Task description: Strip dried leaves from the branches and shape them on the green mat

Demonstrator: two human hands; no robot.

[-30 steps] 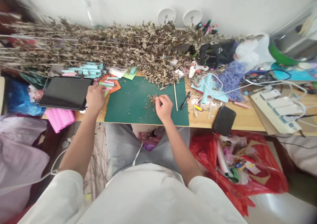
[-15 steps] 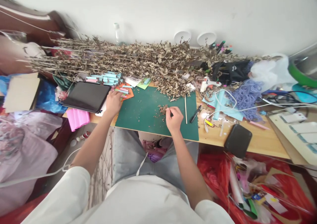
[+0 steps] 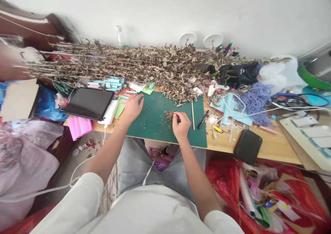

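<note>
My left hand [image 3: 133,107] is open, its fingers apart over the left edge of the green cutting mat [image 3: 152,123]. Beneath and beside its fingers are small paper rolls and orange paper. On the mat's right half, my right hand [image 3: 181,126] is closed, thumb and forefinger pinched together beside a small heap of crumbled dried leaves [image 3: 169,115]. Whatever it pinches is hidden. A thin pale stick [image 3: 192,115] and a black pen [image 3: 203,119] lie to the right of this hand.
Bundles of dried leafy stalks [image 3: 144,61] stretch along the wall. Blue paper rolls [image 3: 113,83], a black tablet [image 3: 88,103] and a white power bank [image 3: 111,112] with a cable lie left. Rightward are a glue gun [image 3: 217,87], purple yarn [image 3: 256,101] and a black case [image 3: 248,146].
My left hand has moved right, away from the paper rolls and onto the mat edge, uncovering the power bank and green paper. My right hand stays by the leaf crumbs.
</note>
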